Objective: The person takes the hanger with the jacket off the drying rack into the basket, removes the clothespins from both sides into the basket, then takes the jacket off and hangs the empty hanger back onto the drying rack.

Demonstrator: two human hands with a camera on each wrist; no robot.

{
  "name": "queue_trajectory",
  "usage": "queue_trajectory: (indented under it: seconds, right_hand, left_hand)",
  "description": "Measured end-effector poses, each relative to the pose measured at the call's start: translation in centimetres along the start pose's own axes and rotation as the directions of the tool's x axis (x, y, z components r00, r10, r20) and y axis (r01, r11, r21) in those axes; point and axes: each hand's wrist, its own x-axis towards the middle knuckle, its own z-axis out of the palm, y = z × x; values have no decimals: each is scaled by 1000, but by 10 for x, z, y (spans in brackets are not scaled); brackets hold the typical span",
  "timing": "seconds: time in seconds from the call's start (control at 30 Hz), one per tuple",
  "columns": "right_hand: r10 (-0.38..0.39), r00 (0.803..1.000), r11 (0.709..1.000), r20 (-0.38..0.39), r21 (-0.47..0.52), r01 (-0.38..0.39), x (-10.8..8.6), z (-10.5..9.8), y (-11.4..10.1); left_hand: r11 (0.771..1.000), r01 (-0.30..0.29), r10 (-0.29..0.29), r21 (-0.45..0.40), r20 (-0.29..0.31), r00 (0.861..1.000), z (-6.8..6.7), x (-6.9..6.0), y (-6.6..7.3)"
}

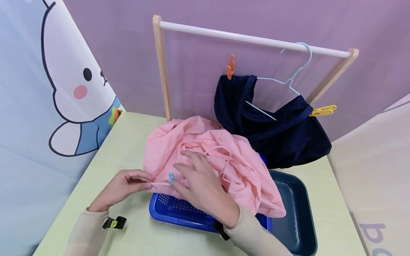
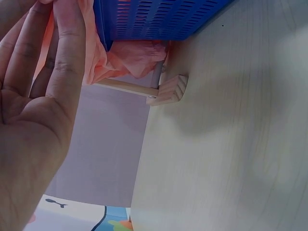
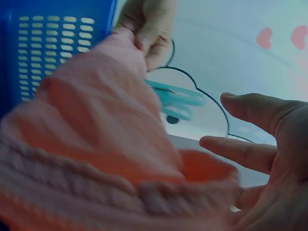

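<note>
Over the basket, our left hand pinches the cloth, likely steadying it, while our empty right hand spreads near the clip.

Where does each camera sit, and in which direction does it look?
Head: on the person's head, facing forward and down at the pink cloth, blue basket and rack; left hand and right hand both show.
Left wrist: on that wrist, looking past the left hand toward the blue basket, rack foot and tabletop.
Right wrist: on that wrist, looking across the pink cloth toward the printed backdrop; right hand at right, left hand at top.
Both wrist views share the pink cloth and blue basket.
</note>
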Motion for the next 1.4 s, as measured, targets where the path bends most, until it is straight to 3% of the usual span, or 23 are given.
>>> queue_trajectory:
  seconds: [0.27,0.53,0.83,1.13,1.4]
  right_hand:
    - [-23,1000,999,19,-34,24,5,13,2]
    - [-79,996,997,-32,-20,78,6,13,5]
    - [-86,994,996,-72,-19,85,4,15,6]
    - [-70,993,997,-98,10,71,2,5,-1]
    - [-46,999,998,-26,50,47,-6,-10,-13]
  left_hand:
    - [1000,-10,10,-5,-12,1000,1,1,-1]
    - [1000,-3,3,2,-9,1000,1,1,0]
    - [1000,21,-21,16,-20,1000,1,1,1]
    - [1000,10,-10,12,-8,1000,0,1,1]
    - [1000,14,-14,18,-14,1000,0,1,0]
